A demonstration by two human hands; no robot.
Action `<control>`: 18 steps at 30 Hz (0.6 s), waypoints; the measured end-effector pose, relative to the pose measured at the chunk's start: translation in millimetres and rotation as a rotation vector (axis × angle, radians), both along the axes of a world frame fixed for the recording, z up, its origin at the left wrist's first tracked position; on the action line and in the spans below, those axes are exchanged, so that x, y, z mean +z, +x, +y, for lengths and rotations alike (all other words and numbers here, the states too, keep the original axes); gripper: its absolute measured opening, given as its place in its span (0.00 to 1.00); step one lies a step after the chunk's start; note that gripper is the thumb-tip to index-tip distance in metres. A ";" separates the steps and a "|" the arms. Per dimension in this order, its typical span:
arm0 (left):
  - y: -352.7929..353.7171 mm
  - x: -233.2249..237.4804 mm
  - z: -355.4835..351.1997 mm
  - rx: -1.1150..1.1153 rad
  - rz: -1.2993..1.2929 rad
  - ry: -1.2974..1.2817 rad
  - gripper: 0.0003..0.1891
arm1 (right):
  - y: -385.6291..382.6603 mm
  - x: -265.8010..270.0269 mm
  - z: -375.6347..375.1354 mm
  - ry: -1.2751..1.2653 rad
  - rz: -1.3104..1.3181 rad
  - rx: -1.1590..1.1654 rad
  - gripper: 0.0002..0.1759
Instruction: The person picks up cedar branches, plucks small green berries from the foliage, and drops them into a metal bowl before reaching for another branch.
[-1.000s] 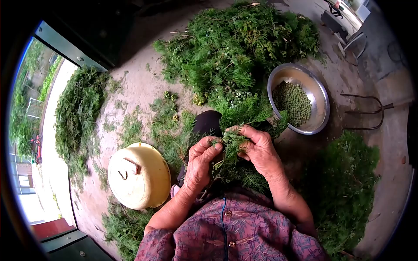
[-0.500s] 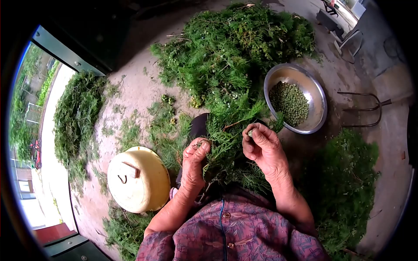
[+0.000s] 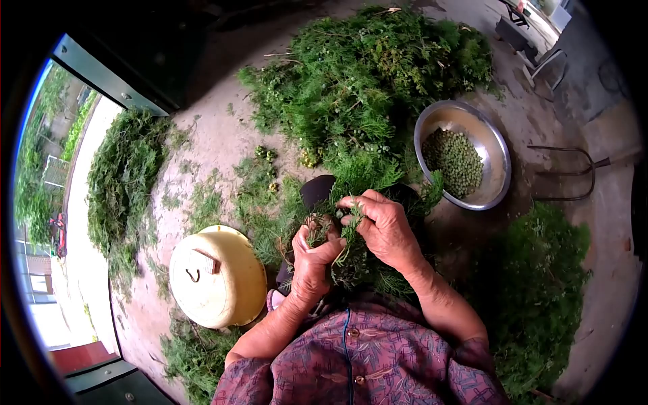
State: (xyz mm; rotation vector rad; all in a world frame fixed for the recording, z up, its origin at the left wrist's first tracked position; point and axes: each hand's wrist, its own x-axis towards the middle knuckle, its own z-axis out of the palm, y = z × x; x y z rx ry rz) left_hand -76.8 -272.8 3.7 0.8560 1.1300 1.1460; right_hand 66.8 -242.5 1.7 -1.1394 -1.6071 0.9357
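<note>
Over my lap, my left hand (image 3: pixel 313 260) is closed around a green conifer branch (image 3: pixel 351 266), its scaly foliage poking out between thumb and fingers. My right hand (image 3: pixel 390 233) is beside it, thumb and forefinger bent in a pinch at a sprig of the same branch. Whatever lies inside the right palm is hidden. Beyond the right hand, a steel basin (image 3: pixel 501 145) stands tilted in view, partly filled with small round green cones (image 3: pixel 453 162).
A large heap of cut conifer branches (image 3: pixel 364 74) lies ahead, with more piles at left (image 3: pixel 125 182) and right (image 3: pixel 540 290). An upturned cream tub (image 3: pixel 219 280) sits at left. A fork's metal tines (image 3: pixel 567 172) rest on the floor beyond the basin.
My right hand, which held a green cone apart from the branch, has moved left to the sprig by my left hand. The branch's raised foliage has shifted and dropped lower.
</note>
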 end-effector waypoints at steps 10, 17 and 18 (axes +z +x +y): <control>8.5 21.2 6.3 0.003 0.243 0.071 0.12 | 8.2 9.3 -10.4 0.083 -0.059 -0.030 0.14; 9.1 16.0 8.3 -0.151 0.573 0.393 0.08 | 12.5 18.8 -16.5 0.083 -0.111 -0.026 0.14; 8.2 14.6 9.0 -0.172 0.594 0.428 0.08 | 13.1 18.8 -16.4 0.090 -0.124 -0.020 0.13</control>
